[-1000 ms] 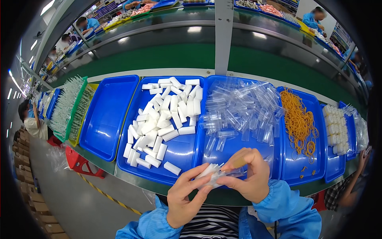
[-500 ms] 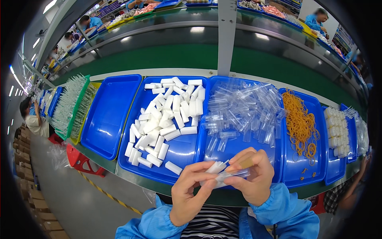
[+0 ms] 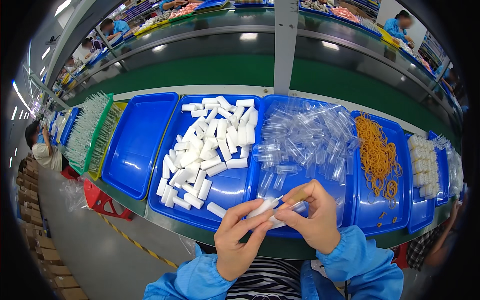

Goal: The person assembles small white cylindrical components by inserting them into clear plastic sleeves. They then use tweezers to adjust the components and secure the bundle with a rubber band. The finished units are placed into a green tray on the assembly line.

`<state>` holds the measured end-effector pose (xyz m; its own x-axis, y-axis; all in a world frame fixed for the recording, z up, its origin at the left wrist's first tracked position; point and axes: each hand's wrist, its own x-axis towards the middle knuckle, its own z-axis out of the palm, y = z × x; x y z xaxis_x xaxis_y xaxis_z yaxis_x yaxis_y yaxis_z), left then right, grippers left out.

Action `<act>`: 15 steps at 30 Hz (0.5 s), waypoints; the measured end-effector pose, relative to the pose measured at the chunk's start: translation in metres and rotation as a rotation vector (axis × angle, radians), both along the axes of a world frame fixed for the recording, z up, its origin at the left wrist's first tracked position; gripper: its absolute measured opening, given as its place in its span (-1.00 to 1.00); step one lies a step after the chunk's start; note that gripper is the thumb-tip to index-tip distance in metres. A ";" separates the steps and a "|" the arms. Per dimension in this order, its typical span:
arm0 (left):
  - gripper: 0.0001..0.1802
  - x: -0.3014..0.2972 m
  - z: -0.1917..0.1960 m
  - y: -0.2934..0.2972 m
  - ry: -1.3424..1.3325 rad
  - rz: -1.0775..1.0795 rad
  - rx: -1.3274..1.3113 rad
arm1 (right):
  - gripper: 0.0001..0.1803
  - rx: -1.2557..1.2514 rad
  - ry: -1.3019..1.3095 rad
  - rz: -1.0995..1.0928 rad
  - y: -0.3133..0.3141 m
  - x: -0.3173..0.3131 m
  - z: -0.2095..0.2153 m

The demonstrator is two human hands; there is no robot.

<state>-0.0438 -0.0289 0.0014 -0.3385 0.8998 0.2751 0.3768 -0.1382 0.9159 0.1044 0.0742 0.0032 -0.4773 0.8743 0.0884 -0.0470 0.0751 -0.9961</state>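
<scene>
lying between the left fingers (image 3: 241, 211), a white cylinder (image 3: 262, 207)

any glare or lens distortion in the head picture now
Head view: fisheye distortion bends the green surface into an arc, with black around the rim; lamp reflections spot the dark surface beyond it; head view, nearer: highlights on the blue tray under the white pieces, and reflections that make the clear tubes hard to tell apart.
</scene>
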 end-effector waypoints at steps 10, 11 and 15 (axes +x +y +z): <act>-0.70 -0.003 -0.010 -0.014 -0.552 -0.082 0.124 | -0.49 -0.145 0.119 -0.002 0.007 0.005 0.006; -0.69 -0.002 -0.012 -0.016 -0.546 -0.093 0.122 | -0.48 -0.108 0.109 0.027 0.002 0.005 0.004; -0.63 -0.002 -0.018 -0.020 -0.458 -0.136 0.144 | -0.46 -0.006 0.090 0.100 -0.015 0.001 -0.007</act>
